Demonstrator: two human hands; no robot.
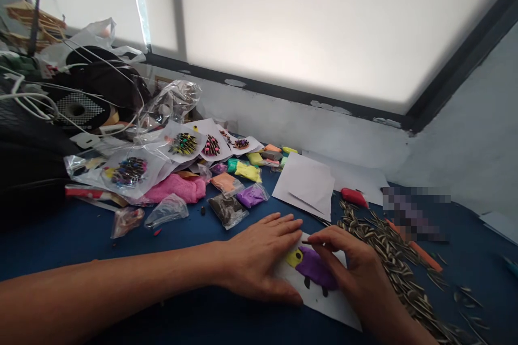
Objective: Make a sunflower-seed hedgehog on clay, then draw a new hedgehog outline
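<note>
My left hand (pixel 263 259) lies flat with fingers stretched out, pressing on the left side of a white paper sheet (pixel 311 299). A clay animal figure on the sheet has a purple body (pixel 318 268), a yellow head (pixel 294 257) with a black eye, and small black feet. Above the body, my right hand (pixel 356 264) pinches a sunflower seed (pixel 311 242) between thumb and fingers. Part of the figure is hidden behind that hand. A long heap of striped sunflower seeds (pixel 394 264) spreads just to the right of my right hand.
Bagged clay in purple (pixel 251 194), black (pixel 227 210) and yellow (pixel 248 172) lies beyond my left hand. Finished seed-covered figures (pixel 129 171) rest on papers at the left. White sheets (pixel 305 183), a red clay pack (pixel 354 197) and an orange strip (pixel 424 256) sit at the right.
</note>
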